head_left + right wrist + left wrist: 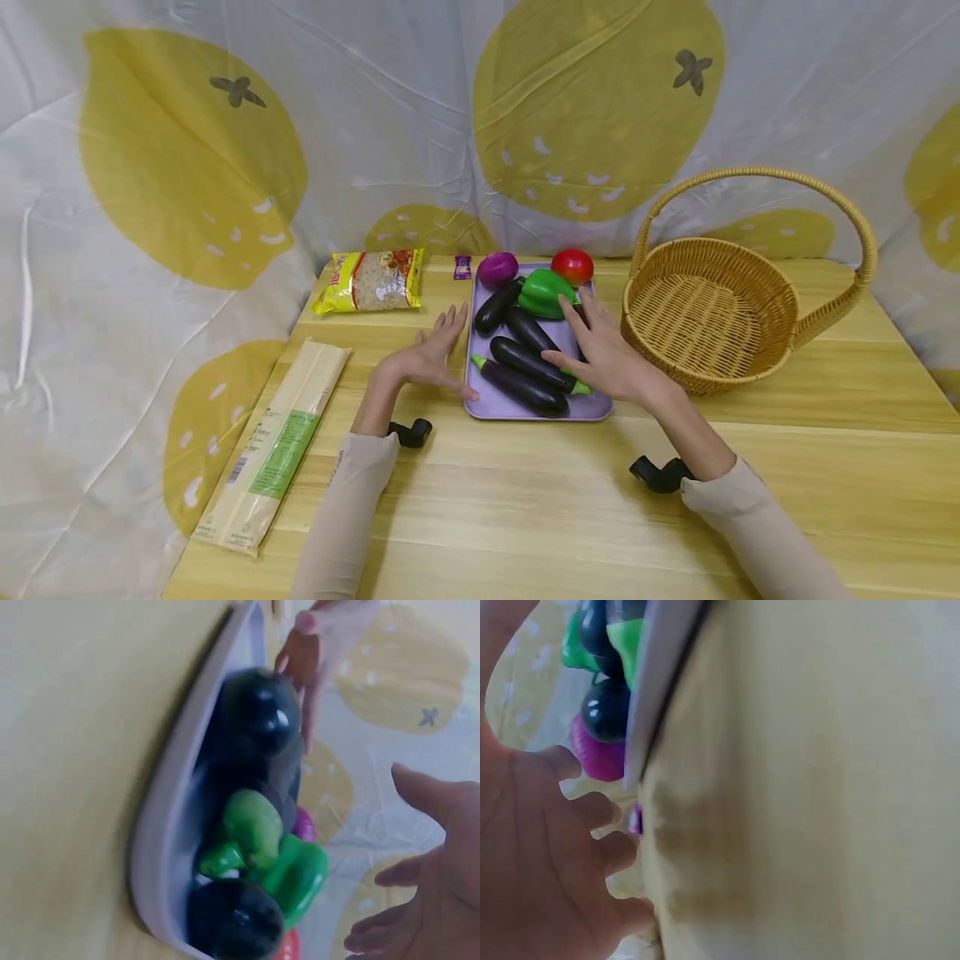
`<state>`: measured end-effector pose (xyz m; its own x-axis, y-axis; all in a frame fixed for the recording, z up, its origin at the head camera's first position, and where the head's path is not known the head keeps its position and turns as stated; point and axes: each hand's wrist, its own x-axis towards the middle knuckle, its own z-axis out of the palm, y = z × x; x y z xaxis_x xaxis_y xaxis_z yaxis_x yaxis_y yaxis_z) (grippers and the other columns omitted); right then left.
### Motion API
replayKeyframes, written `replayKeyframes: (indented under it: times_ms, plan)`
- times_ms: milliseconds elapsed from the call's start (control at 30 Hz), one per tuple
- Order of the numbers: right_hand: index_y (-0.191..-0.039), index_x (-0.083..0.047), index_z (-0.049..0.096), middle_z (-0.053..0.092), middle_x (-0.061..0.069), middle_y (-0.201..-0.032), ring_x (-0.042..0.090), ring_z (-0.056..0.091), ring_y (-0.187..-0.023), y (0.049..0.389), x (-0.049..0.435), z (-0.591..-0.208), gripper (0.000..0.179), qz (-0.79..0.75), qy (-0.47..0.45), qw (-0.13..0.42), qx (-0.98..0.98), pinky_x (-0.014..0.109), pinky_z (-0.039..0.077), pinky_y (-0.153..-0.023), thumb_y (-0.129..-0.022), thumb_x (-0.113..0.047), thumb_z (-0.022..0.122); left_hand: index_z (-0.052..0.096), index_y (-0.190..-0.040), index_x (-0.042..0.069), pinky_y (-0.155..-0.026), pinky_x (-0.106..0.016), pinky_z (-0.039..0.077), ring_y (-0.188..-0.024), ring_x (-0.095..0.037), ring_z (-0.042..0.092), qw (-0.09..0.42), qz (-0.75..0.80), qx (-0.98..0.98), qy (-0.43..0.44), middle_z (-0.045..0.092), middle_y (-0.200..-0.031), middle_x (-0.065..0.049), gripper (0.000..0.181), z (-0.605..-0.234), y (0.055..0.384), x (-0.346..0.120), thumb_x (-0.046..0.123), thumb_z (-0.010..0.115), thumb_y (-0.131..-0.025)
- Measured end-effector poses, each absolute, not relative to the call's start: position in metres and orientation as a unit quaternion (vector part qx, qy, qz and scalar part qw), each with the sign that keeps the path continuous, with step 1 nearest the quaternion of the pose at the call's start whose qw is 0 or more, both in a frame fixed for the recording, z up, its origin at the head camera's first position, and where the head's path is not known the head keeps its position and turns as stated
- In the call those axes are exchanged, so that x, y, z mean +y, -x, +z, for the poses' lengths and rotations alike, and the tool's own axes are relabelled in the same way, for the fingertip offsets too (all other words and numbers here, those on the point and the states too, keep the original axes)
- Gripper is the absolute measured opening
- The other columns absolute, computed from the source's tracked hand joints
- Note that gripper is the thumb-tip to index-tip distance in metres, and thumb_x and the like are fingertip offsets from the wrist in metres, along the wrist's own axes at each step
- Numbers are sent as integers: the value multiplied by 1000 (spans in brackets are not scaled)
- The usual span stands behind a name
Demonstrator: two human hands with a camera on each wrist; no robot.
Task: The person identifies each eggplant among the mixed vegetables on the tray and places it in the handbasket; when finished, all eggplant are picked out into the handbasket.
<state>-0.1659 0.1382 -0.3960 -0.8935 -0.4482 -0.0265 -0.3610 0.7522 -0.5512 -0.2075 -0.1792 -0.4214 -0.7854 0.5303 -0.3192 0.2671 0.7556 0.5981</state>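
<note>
**Two spread hands flank a full lilac tray**

We find the lilac tray (495, 404) ahead at twelve o'clock on the desk (525, 508), bearing a cluster of eggplants (520, 386), a green pepper (538, 293) towards its own twelve, a purple onion (497, 269) at eleven and a tomato (572, 267) at one.

The left hand (429, 356) stands at the tray's nine o'clock, its grip spread wide with nothing in it; we cannot tell whether the thumb touches the tray. The right hand (609, 358) hangs over the three-o'clock side, its grip likewise spread and holding nothing. We judge the step in hand to be setting both hands about the tray, though we cannot tell an approach from a letting-go. The next move seems to call for curling the fingers round the rim, or round one vegetable, without rolling the others.

Farther out, we see a wicker basket (701, 325) near three o'clock, a small purple sachet (462, 267) between ten and eleven, a yellow packet (375, 282) at ten and a long packet (276, 450) near eight. The yellow one carries red lettering, the long one a green panel, a barcode and fine print; we cannot read any with confidence.
</note>
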Motion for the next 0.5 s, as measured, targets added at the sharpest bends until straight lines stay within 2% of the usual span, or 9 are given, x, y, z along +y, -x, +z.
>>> replayKeyframes:
  times_ms: [167,400,500]
  plan:
    - [-167,-5,10,-8,31,-171,52,-2,-159,160,138,-404,84,-323,195,85,922,72,11,-125,-106,-41,56,-16,-165,15,-125,-68,-12,-160,-37,-18,259,265,904,-216,-21,-172,-18,149,-433,208,-181,45,95,-70]
    - [-160,-4,34,29,32,-163,52,35,-148,152,140,-412,65,-361,116,18,925,69,32,-119,-105,-25,59,-16,-165,19,-126,-65,-15,-160,-35,-22,273,255,903,-212,-23,-171,-19,152,-436,210,-179,43,97,-67]
    - [-159,-2,37,37,34,-157,51,41,-142,151,140,-415,64,-361,105,5,927,68,36,-117,-103,-22,61,-16,-165,19,-126,-64,-15,-160,-34,-23,281,246,904,-207,-23,-171,-19,153,-435,210,-180,43,98,-67]
